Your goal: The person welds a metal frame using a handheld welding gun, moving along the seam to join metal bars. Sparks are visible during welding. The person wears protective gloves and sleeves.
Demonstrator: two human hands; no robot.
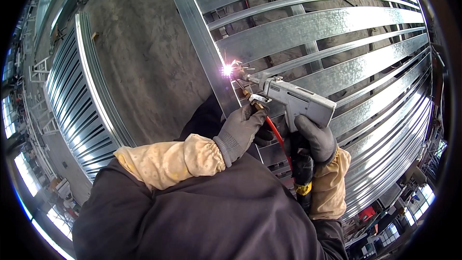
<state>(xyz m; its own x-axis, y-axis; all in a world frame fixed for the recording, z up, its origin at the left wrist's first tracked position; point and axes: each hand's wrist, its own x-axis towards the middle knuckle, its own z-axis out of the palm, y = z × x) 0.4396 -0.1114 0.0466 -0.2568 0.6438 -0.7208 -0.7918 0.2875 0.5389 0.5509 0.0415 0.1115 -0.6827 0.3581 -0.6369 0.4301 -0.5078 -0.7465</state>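
Note:
My right hand (316, 137), in a grey glove, is wrapped round the grip of a grey pistol-shaped welding gun (298, 97). The gun's nozzle points left, and a bright arc with sparks (227, 70) burns at its tip, where a slat meets the galvanized steel side rail (202, 43). Below the nozzle, my left hand (241, 132), also gloved, is closed on a small metal fitting with a lever (260, 98). A red hose (278, 137) runs down from that fitting. The glare hides the weld itself, and the left fingertips are partly hidden.
Long steel slats (317, 29) spread to the right of the rail, with gaps showing the floor. A second slatted steel panel (72, 101) stands at the left. A thick black cable with yellow tape (303, 188) hangs beside my right forearm. Concrete floor (139, 43) lies between the panels.

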